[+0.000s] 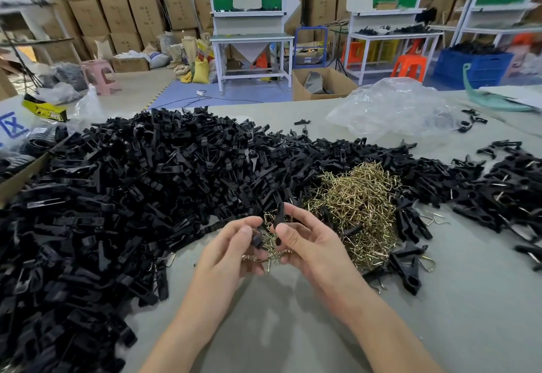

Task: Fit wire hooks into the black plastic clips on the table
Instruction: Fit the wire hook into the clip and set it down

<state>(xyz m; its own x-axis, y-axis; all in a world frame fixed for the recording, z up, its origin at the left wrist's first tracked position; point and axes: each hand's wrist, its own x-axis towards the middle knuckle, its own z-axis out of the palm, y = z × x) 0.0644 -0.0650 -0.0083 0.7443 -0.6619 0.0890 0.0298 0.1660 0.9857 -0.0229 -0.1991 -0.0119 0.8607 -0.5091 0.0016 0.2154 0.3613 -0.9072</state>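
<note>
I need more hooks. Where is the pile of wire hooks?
In the head view, the pile of wire hooks lies on the table just beyond the right hand, with the heap of black clips to its left and behind.

Left hand (231, 251): bare; slim fingers, rounded fingertips, nails cut short where they show. Left forearm (187, 323), behind the hand past the wrist: bare along its whole visible length, narrow at the wrist, widening away from the hand. Right hand (308, 243): bare; broad thumb (286, 233) with rounded pad, palm side showing. Right forearm (390, 328), behind that hand: bare likewise, same taper from wrist outward.
</note>
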